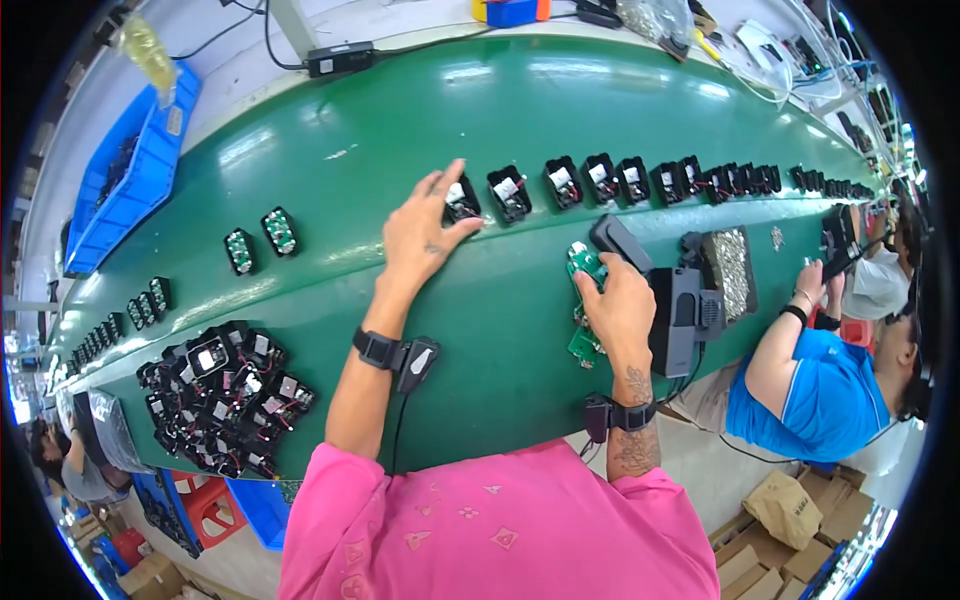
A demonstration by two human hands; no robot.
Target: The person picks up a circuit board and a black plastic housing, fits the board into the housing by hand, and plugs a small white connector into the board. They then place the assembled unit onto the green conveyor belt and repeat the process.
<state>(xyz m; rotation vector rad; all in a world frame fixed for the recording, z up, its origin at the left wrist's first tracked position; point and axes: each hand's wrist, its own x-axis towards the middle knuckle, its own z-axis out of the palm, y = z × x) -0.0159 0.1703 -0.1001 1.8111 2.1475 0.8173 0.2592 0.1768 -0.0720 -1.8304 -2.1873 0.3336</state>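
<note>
My left hand (420,235) reaches to the row of small open black housings on the green bench. Its thumb and forefinger close around one black housing (463,203), which holds a white part and wires. My right hand (622,312) is over a few green circuit boards (583,348) on the near side of the bench. Thumb and forefinger meet the edge of the upper circuit board (580,258); the palm hides part of the boards. Just right of the left hand stands another black housing (510,195).
A heap of black housings (225,400) lies at the left. Two housings with green boards (280,232) stand beyond it. Right of my hand are a black device (677,320) and a tray of small metal parts (730,272). A co-worker in blue (820,390) sits at the right.
</note>
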